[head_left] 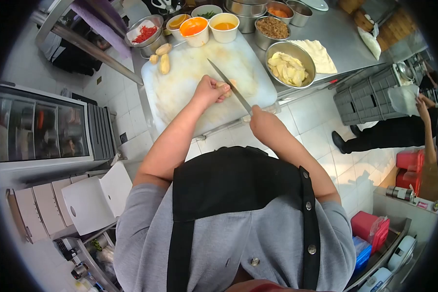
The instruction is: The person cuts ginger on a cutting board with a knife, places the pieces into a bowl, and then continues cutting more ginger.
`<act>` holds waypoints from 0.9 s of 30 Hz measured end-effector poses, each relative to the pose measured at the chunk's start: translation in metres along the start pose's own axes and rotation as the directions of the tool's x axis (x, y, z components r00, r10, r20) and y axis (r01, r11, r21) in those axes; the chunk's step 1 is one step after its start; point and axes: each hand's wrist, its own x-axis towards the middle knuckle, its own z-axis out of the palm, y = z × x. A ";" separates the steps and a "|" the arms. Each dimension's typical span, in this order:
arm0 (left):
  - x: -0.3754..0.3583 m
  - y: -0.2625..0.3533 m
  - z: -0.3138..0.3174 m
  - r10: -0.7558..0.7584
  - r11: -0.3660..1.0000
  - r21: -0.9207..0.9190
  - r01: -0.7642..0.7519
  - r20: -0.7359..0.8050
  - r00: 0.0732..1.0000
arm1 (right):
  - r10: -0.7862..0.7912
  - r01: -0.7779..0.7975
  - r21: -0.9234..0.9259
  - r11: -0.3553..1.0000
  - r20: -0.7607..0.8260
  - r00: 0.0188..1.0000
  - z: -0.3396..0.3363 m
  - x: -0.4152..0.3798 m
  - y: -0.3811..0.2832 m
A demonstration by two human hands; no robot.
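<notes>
A working commercial kitchen

Metal bowls (291, 64) of ingredients are crowding a steel counter (326, 31), while a glass-doored fridge (44, 124) is standing over tiled floor (306, 114).

The far edge of the cutting board (173, 100) is being blocked by cups (194, 40); its near-left corner is being left open.

- Board (180, 95): on the counter (332, 29).
- Three pieces (164, 63): on the board, by its far left corner.
- Two cups (194, 32): side by side at the board's far edge.
- Strips bowl (144, 32): beyond the board's far left corner.
- Slices bowl (308, 62): right of the board, near the counter's front edge.
- Mince bowl (272, 31): behind the slices bowl.
- Knife (228, 83): over the board's right half.
</notes>
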 end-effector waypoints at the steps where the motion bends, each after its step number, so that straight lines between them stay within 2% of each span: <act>1: -0.002 -0.002 0.001 -0.006 1.000 -0.013 0.006 0.000 1.000 | 0.013 -0.013 -0.002 1.000 0.014 1.000 -0.004 -0.011 -0.001; 6: -0.002 -0.002 0.000 0.004 1.000 0.007 -0.004 -0.004 1.000 | 0.053 -0.051 -0.024 0.998 0.083 0.995 -0.022 -0.045 -0.006; 12: -0.004 -0.004 0.002 0.003 1.000 0.025 -0.003 -0.024 1.000 | -0.054 0.053 -0.013 0.998 -0.011 0.999 0.007 -0.001 0.003; 15: -0.001 -0.005 0.002 0.019 1.000 0.018 -0.018 -0.029 0.999 | -0.051 0.051 -0.005 0.999 -0.006 0.999 0.008 0.015 0.000; 18: 0.001 -0.005 0.000 0.033 0.999 -0.002 -0.033 -0.017 0.999 | -0.038 0.037 -0.007 0.999 -0.032 0.999 0.004 -0.003 0.003; 24: 0.000 -0.009 0.001 0.027 1.000 -0.005 -0.027 -0.006 1.000 | 0.022 -0.022 0.010 1.000 0.033 0.999 -0.016 -0.042 -0.005; 27: 0.002 -0.008 0.000 0.030 1.000 -0.008 -0.030 0.006 1.000 | -0.012 0.012 -0.003 1.000 0.016 1.000 -0.014 -0.037 -0.003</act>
